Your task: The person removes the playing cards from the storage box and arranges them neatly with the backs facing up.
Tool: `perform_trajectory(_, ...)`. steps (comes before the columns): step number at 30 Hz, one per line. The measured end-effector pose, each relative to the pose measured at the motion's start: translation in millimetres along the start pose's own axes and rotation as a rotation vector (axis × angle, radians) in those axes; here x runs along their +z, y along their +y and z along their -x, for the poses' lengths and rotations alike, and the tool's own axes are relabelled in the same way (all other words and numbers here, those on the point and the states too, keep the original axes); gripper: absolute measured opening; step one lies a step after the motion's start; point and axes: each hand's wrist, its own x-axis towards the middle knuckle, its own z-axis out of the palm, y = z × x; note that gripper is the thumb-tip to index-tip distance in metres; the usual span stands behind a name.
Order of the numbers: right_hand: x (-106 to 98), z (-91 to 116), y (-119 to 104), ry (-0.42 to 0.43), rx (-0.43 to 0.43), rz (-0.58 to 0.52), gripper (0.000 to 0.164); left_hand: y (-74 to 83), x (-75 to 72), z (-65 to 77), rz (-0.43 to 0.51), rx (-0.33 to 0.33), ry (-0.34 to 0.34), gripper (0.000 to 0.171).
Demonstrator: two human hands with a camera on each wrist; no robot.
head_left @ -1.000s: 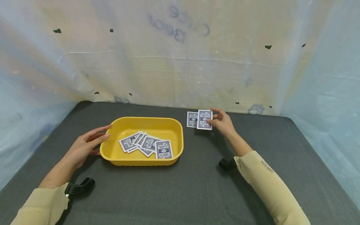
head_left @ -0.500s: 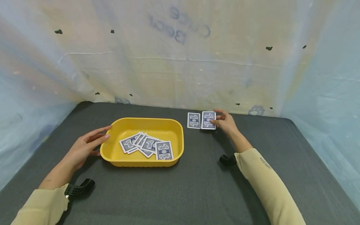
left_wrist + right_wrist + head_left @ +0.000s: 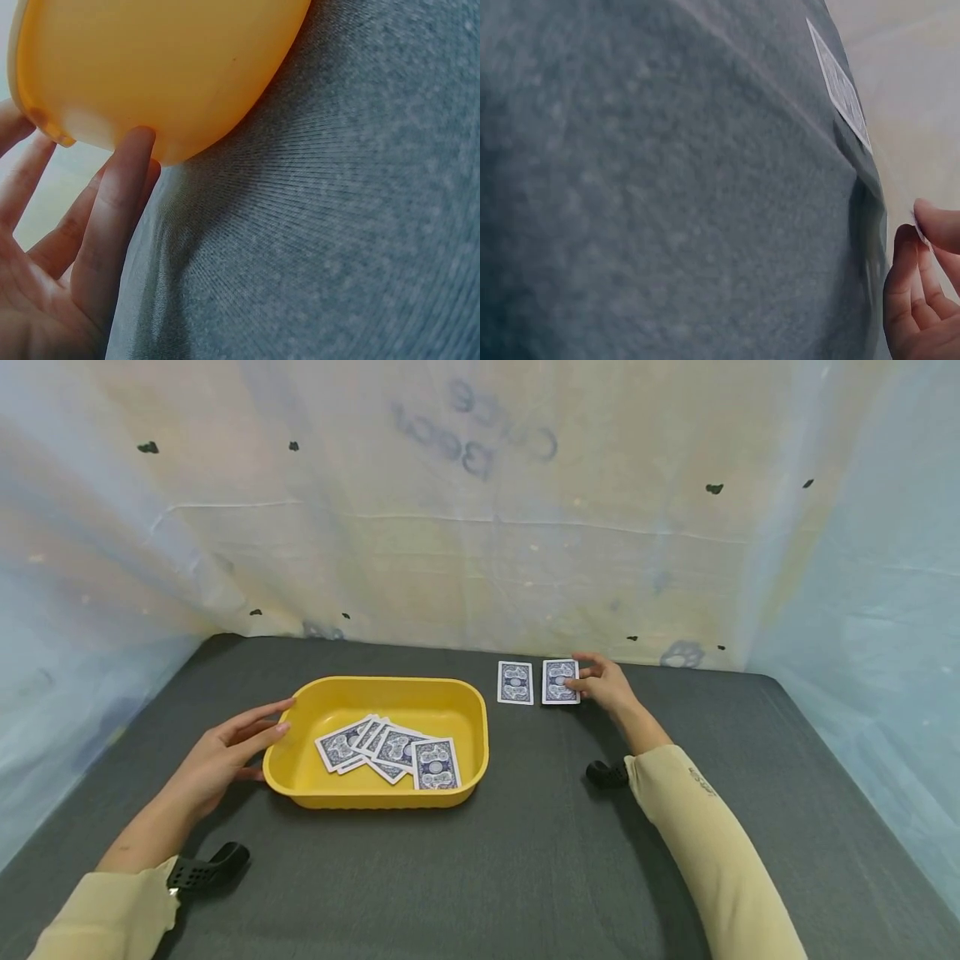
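My right hand point(image 3: 609, 687) pinches a blue-and-white playing card point(image 3: 555, 682) by its right edge, thumb on the patterned back. In the right wrist view that card shows as a thin edge between thumb and fingers point(image 3: 924, 270). Just left of it, another playing card point(image 3: 515, 683) lies face down on the dark table. My left hand point(image 3: 225, 752) rests against the left end of a yellow plastic tray point(image 3: 377, 799), fingers spread and fairly straight. From the left wrist, fingertips show at the tray's outer wall. Several face-down cards point(image 3: 437, 764) lie overlapping in the tray.
A dark grey cloth table point(image 3: 517, 860) stretches below and right of the tray. Behind it hangs a pale curtain point(image 3: 480, 560), close to the far edge and the two cards. Black straps point(image 3: 206, 868) sit at both wrists.
The right hand has moved the pinched card rightward and lower, off the card it overlapped, leaving a gap between them. The left hand and tray have stayed in place.
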Motion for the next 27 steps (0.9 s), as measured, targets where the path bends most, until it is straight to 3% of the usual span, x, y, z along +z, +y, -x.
perform_trajectory(17,-2,-14,9,-0.003,0.002,0.081,0.061,1.8,0.0,3.4,-0.004,-0.004,0.01,0.063)
perform_trajectory(27,3,-14,5,0.043,-0.051,0.281,0.048,1.4,-0.5,2.6,-0.022,-0.008,0.012,0.065)
